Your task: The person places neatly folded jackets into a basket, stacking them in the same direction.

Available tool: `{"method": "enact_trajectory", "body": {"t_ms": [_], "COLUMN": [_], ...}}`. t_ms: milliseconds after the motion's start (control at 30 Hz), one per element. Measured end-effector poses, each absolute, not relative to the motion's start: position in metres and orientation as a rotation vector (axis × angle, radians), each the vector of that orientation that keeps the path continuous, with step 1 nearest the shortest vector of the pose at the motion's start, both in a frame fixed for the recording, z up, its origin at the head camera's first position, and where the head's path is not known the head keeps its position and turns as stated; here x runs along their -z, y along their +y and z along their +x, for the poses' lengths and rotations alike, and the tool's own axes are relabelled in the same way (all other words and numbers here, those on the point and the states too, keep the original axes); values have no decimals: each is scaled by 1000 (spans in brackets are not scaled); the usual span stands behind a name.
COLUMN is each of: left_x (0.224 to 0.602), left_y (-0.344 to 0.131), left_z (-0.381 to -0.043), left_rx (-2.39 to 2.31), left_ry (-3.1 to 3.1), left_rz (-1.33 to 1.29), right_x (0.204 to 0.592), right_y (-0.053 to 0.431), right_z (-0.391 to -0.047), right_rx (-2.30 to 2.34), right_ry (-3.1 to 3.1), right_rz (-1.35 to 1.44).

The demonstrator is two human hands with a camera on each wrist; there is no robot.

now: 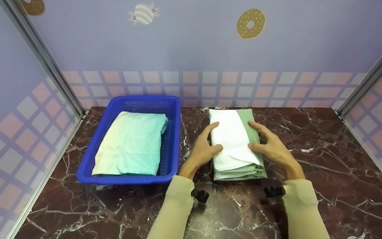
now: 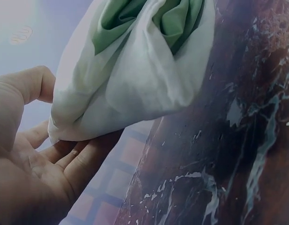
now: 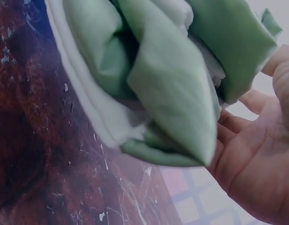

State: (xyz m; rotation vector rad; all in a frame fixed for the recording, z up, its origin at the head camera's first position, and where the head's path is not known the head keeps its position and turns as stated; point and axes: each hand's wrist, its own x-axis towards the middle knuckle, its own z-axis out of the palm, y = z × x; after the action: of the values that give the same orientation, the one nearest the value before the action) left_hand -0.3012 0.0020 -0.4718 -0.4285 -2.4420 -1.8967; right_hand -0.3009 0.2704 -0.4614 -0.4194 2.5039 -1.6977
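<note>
A thick folded cloth (image 1: 230, 139), white with a green strip along its right side, lies on the dark marbled table in the head view. My left hand (image 1: 202, 147) holds its left edge, thumb over the top. On the opposite edge, my right hand (image 1: 275, 148) grips the green part with thumb and fingers. Loose green and white folds show at the near end. From the left wrist, the left fingers (image 2: 90, 161) reach beneath the cloth (image 2: 149, 75). In the right wrist view, the right fingers are partly hidden behind the green folds (image 3: 177, 89).
Left of the hands stands a blue plastic basket (image 1: 128, 180) with a folded pale yellow and turquoise cloth (image 1: 131, 142) in it. A patterned wall (image 1: 191, 39) closes off the back, and side panels (image 1: 15, 132) flank the marbled table (image 1: 337, 186).
</note>
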Motion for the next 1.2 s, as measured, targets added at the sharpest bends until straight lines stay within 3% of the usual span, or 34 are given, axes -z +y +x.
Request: {"method": "enact_trajectory", "body": {"t_ms": [1200], "left_x": [453], "left_y": [6], "left_z": [-285], "left_rx": [2027], "left_ry": [-2327], "left_rz": [-357], "right_x": [441], "right_y": [267], "right_z": [-291], "right_rx": [1758], "right_ry": [2484], "right_rz": [-484]}}
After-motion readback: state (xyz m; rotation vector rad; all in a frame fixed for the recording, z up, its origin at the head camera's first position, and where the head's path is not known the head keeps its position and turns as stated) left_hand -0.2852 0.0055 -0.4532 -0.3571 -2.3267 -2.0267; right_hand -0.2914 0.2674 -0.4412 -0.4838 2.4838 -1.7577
